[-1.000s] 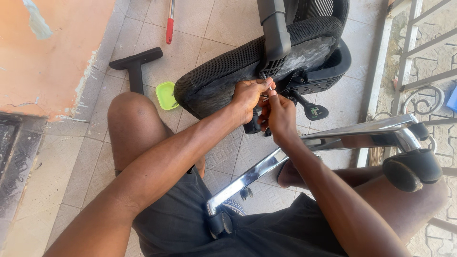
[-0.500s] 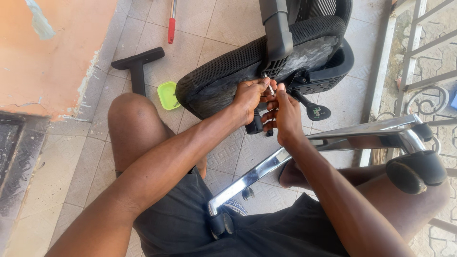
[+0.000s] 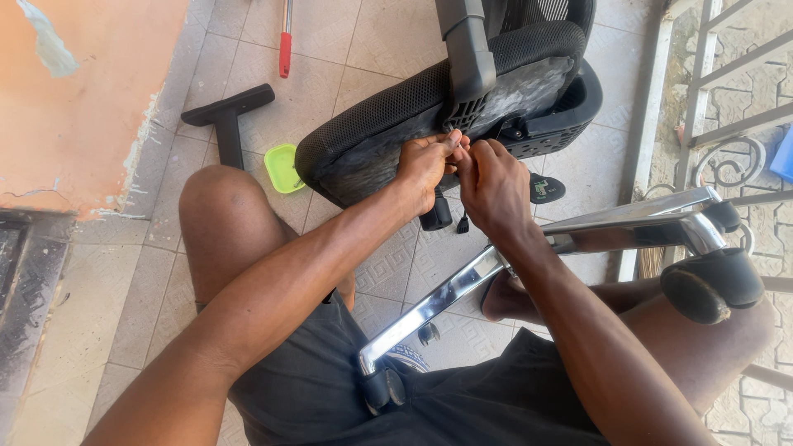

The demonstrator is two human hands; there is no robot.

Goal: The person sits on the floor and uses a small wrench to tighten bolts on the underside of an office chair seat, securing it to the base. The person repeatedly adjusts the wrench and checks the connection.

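An overturned black mesh office chair seat (image 3: 380,140) lies on the tiled floor in front of me. My left hand (image 3: 423,168) and my right hand (image 3: 496,188) meet at the seat's underside, just below the grey back bracket (image 3: 467,58). The fingertips of both hands pinch a small silvery metal piece (image 3: 457,141); I cannot tell what kind it is. A black knob (image 3: 436,216) hangs right under my hands. The chrome star base (image 3: 450,291) lies across my lap, with a black caster (image 3: 712,285) at the right.
A black T-shaped armrest (image 3: 227,113), a small green tray (image 3: 283,168) and a red-handled tool (image 3: 284,43) lie on the tiles at the left. The orange wall (image 3: 74,99) closes the left side. A metal railing (image 3: 727,91) runs along the right.
Both hands stay pinched together at the same spot under the seat. The fingers have shifted only slightly.
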